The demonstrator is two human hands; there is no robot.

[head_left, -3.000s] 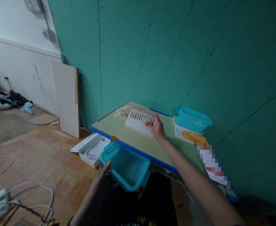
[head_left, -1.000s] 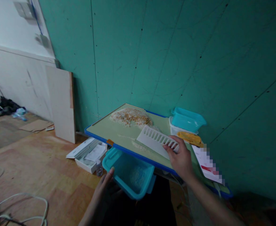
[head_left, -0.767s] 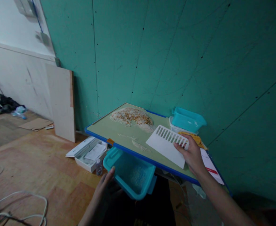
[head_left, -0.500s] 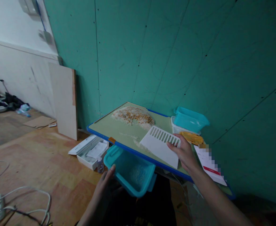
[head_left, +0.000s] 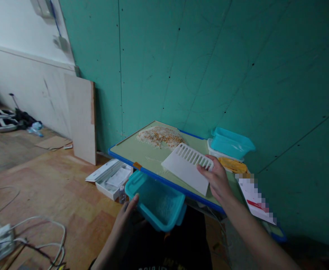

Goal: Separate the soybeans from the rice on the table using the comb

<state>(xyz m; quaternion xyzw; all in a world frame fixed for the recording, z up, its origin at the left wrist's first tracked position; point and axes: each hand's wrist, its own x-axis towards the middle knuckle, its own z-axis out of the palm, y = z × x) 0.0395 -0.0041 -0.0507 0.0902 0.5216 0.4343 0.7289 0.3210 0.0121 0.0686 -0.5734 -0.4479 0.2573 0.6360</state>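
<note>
My right hand [head_left: 216, 176] grips a white slotted scraper [head_left: 185, 170], thumb on its face beside the row of slots. The scraper is tilted over the near part of a green tabletop [head_left: 125, 150] with a blue rim. Behind it lies a spread heap of pale grains mixed with orange-yellow kernels [head_left: 163, 137], and a thin trail of pale grains lies left of the scraper. My left hand [head_left: 129, 210] holds a teal plastic bin [head_left: 156, 202] by its near left rim, just under the table's front edge. Pale grains lie in the bin; my left fingers are mostly hidden beneath it.
At the table's right rear stand another teal bin [head_left: 232, 144] and a white container under it. A yellow cloth-like item [head_left: 233, 165] and a white sheet [head_left: 254, 195] lie nearer. An open white box [head_left: 111, 180] and cables [head_left: 60, 228] are on the floor. A green wall stands behind.
The scraper has shifted a little left across the tabletop, covering part of the grain trail. The left hand still holds the bin below the edge. The whole view has swung slightly left.
</note>
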